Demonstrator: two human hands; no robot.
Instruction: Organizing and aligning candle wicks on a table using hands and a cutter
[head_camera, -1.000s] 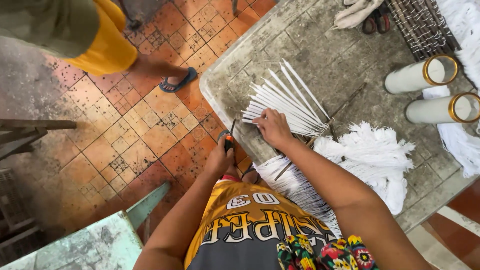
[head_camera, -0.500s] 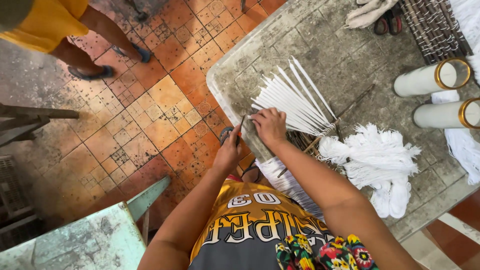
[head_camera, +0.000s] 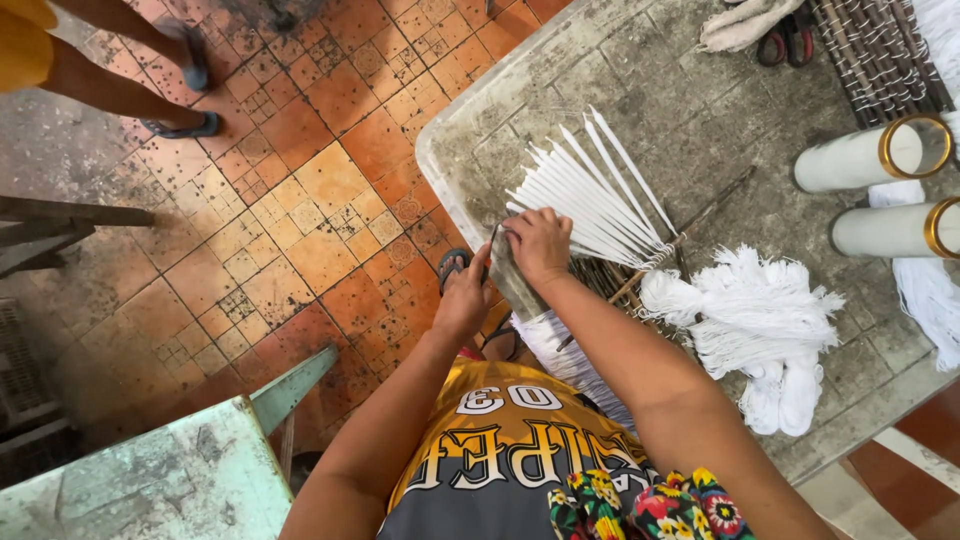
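at the bench's (head_camera: 640, 90) near edge, right hand (head_camera: 540, 245) presses down fanned white tapers (head_camera: 590, 200); left hand (head_camera: 467, 295) fingers clench a blade (head_camera: 492, 245) at their ends; trimming looks underway, wick bundles (head_camera: 745, 310) untouched

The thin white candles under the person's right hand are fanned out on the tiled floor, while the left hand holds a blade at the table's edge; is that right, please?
Not quite: the head view shows the thin white candles fanned out on the grey table, not the floor. The right hand rests on them; the left hand holds the blade.
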